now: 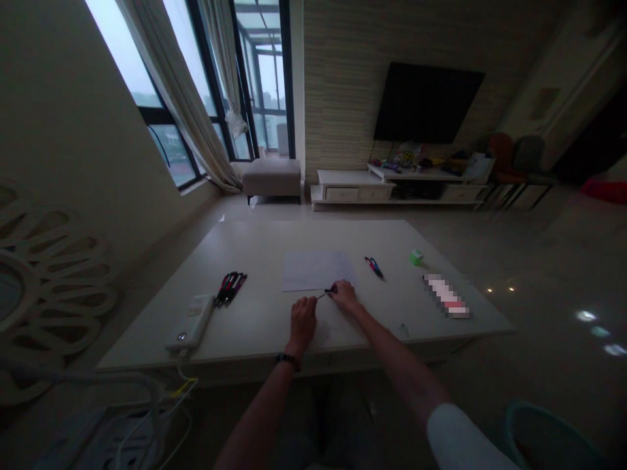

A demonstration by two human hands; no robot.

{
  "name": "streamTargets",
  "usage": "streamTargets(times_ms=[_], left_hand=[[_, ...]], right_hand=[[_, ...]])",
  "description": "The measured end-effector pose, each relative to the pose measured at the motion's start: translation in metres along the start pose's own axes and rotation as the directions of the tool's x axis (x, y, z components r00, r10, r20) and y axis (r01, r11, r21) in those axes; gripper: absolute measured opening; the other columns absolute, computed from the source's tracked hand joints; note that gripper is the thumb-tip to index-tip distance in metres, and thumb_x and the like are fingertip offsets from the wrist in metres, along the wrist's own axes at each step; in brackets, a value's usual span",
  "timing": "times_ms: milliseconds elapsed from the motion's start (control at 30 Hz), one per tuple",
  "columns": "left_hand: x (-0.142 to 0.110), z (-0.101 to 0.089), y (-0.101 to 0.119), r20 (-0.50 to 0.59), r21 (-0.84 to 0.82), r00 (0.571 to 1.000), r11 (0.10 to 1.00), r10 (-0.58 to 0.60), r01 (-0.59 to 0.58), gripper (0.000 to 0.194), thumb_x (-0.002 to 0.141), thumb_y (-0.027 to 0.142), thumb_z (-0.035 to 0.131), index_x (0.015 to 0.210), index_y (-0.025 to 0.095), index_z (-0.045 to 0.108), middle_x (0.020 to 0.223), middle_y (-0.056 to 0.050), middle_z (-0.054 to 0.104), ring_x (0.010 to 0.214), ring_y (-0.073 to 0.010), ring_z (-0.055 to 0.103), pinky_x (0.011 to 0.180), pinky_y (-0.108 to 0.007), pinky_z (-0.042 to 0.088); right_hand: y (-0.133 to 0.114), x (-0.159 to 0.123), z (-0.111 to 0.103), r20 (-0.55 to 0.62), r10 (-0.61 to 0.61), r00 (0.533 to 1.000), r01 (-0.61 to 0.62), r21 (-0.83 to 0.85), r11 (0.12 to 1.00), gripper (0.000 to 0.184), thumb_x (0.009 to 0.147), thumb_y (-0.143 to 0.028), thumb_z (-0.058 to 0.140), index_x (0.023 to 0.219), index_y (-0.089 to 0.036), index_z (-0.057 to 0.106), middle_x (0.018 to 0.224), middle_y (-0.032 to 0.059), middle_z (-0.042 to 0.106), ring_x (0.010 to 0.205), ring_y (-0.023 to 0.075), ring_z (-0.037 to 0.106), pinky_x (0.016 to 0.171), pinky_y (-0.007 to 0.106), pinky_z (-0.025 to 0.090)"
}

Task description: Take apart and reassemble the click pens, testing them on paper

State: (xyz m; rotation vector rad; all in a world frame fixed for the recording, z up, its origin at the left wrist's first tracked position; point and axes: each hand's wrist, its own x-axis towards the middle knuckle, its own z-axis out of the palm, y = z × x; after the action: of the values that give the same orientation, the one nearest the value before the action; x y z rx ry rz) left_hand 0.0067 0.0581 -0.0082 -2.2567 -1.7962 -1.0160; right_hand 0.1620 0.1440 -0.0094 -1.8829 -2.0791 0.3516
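Note:
Over the near edge of a white sheet of paper [317, 269], my two hands are close together. My left hand [304, 321] is closed, its fingertips pinching one end of a thin dark rod [321, 297] that looks like a pen refill. The rod's other end meets a short dark pen part [331, 290], which the fingers of my right hand [345, 297] grip. Where the two pieces join is too small to make out. A small bunch of pens [374, 267] lies right of the paper, and a larger bunch [230, 288] lies to the left.
A white power strip [192, 324] with a cable sits at the white table's [264, 336] left front. A small green object [416, 257] and a blurred-out pinkish item [447, 297] lie to the right. Near the front edge is a small clear piece [403, 329]. A teal bin [512, 418] stands below right.

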Motion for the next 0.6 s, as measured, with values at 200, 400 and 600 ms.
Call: streamTargets(times_ms=[200,400,600], left_hand=[[0.002,-0.004,0.004,0.097,0.099,0.995,0.995,-0.018,0.008,0.020,0.091,0.019,0.032,0.091,0.019,0.052,0.083,-0.004,0.055,0.080,-0.0166,0.048,0.073,-0.029,0.033],[0.001,-0.003,0.004,0.138,0.146,0.990,0.989,0.009,-0.029,0.018,0.091,0.021,0.033,0.092,0.020,0.052,0.085,-0.004,0.054,0.079,-0.0172,0.047,0.072,-0.030,0.032],[0.001,-0.001,0.002,0.146,0.164,0.989,0.986,0.006,-0.030,0.017,0.089,0.019,0.035,0.093,0.020,0.051,0.085,-0.004,0.053,0.079,-0.0173,0.047,0.072,-0.030,0.032]], right_hand=[[-0.001,0.001,0.000,0.101,-0.074,0.992,0.083,-0.081,0.993,0.022,0.081,-0.030,0.056,0.099,-0.016,0.058,0.102,0.0094,0.062,0.095,0.0199,0.053,0.077,0.027,0.034],[0.000,-0.003,-0.001,0.087,-0.101,0.991,0.109,-0.097,0.989,0.019,0.083,-0.026,0.052,0.097,-0.014,0.058,0.103,0.0127,0.061,0.099,0.0219,0.051,0.079,0.029,0.034],[0.011,0.004,-0.003,-0.020,-0.058,0.998,0.058,0.027,0.998,0.018,0.085,-0.017,0.046,0.100,-0.014,0.054,0.095,0.0104,0.063,0.088,0.0190,0.056,0.073,0.026,0.036]])
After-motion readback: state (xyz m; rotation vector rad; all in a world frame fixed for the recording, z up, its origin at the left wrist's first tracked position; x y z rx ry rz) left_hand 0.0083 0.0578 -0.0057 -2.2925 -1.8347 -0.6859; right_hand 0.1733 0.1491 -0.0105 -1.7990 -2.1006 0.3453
